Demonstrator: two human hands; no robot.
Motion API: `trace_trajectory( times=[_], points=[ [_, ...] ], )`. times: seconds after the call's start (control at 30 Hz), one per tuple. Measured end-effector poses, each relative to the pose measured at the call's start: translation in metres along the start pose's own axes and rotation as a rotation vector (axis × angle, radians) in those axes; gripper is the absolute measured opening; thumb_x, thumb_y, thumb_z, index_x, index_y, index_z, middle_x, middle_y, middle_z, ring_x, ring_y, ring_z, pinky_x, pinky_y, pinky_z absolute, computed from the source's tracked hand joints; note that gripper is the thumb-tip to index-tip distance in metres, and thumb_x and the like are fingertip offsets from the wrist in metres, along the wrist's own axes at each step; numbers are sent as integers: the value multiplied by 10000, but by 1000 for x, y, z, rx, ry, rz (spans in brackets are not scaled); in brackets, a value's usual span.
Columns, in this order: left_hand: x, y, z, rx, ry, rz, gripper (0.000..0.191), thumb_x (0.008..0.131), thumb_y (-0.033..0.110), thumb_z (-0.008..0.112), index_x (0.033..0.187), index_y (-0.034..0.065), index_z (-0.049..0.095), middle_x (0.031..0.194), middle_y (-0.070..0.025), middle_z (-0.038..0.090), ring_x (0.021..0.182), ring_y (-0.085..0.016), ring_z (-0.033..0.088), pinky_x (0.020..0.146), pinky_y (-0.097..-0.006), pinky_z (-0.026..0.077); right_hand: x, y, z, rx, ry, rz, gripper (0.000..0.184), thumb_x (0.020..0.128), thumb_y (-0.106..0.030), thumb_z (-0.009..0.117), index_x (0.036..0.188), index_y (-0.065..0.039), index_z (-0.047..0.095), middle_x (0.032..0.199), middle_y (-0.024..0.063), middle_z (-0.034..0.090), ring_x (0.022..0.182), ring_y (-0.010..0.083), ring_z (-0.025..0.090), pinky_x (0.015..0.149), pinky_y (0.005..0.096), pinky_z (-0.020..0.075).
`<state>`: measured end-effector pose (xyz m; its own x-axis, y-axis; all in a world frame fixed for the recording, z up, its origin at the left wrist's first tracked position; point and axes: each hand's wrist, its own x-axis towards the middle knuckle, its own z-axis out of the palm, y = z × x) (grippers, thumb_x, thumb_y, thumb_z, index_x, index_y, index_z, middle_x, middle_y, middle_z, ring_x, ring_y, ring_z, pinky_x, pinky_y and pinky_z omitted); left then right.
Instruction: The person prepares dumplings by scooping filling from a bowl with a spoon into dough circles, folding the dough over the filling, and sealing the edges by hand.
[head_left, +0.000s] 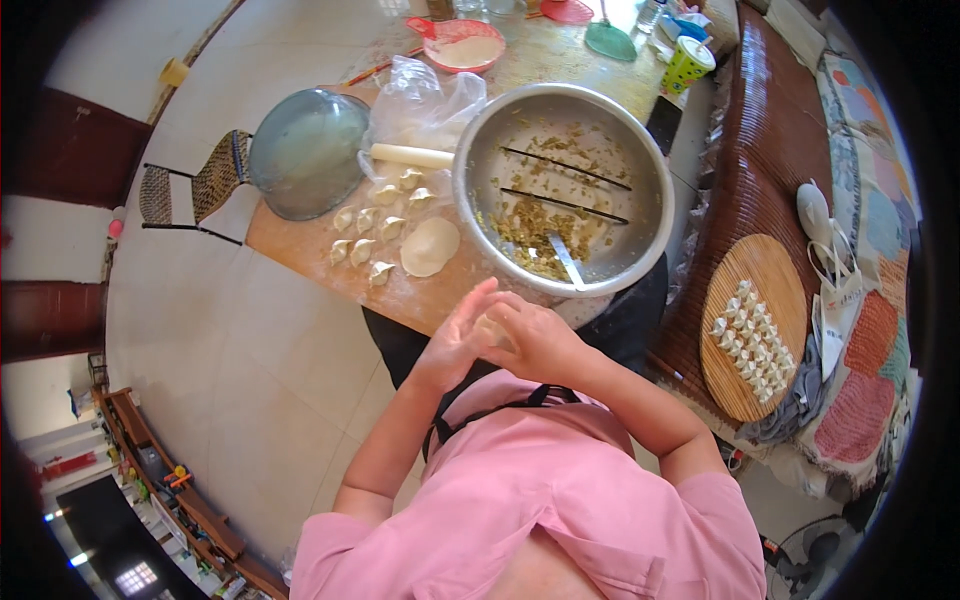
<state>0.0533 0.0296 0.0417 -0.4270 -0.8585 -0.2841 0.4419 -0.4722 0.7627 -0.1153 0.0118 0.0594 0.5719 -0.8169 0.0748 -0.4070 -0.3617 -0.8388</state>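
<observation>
My left hand (456, 341) and my right hand (541, 336) meet in front of my chest, cupped around a piece of dough (492, 330) that the fingers mostly hide. Just beyond them on the floured wooden board (300, 251) lies a round of flat dough wrappers (430, 247). Several folded dumplings (361, 252) are spread to its left. A large steel basin (667, 187) stands close to my right hand. Minced filling (536, 225) clings to its bottom, along with two thin dark sticks (566, 168) and a metal utensil (566, 261) leaning on the near rim.
A rolling pin (411, 155) and a plastic bag (424, 97) lie behind the dumplings, beside a glass lid (307, 154). Farther back are a red strainer-like bowl of flour (469, 49) and a green cup (686, 64). At right, a round board (724, 300) carries rows of dumplings on the sofa (780, 150).
</observation>
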Motion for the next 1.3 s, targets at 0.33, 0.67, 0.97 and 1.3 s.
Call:
trace_trajectory(
  times=[0.33,0.67,0.97,1.3],
  points=[
    [-10,-36,-46,-304,201,-117,568,841,102,634,1333,52,354,1184,-93,519,1087,-208,539,904,-347,456,17,22,40,172,-102,131,437,718,-131,707,1110,-61,526,1109,179,512,796,312,617,692,377,509],
    [-3,-15,-100,102,580,-23,352,787,52,665,1109,59,524,851,-16,593,704,-78,566,612,-200,454,-13,22,-8,271,152,262,67,790,-35,675,793,10,625,718,51,599,620,109,580,556,235,471],
    [91,77,-177,702,875,250,245,744,104,642,984,90,592,787,-28,613,634,-104,562,593,-259,467,-37,29,-41,685,367,575,370,933,-231,516,655,2,589,603,42,586,494,108,548,479,227,462],
    [151,92,-228,1344,876,291,250,774,149,609,1011,72,595,1025,-150,623,949,-321,589,817,-384,464,-36,36,-44,626,346,598,322,947,-214,485,741,4,599,677,40,599,579,107,576,563,230,483]
  ],
)
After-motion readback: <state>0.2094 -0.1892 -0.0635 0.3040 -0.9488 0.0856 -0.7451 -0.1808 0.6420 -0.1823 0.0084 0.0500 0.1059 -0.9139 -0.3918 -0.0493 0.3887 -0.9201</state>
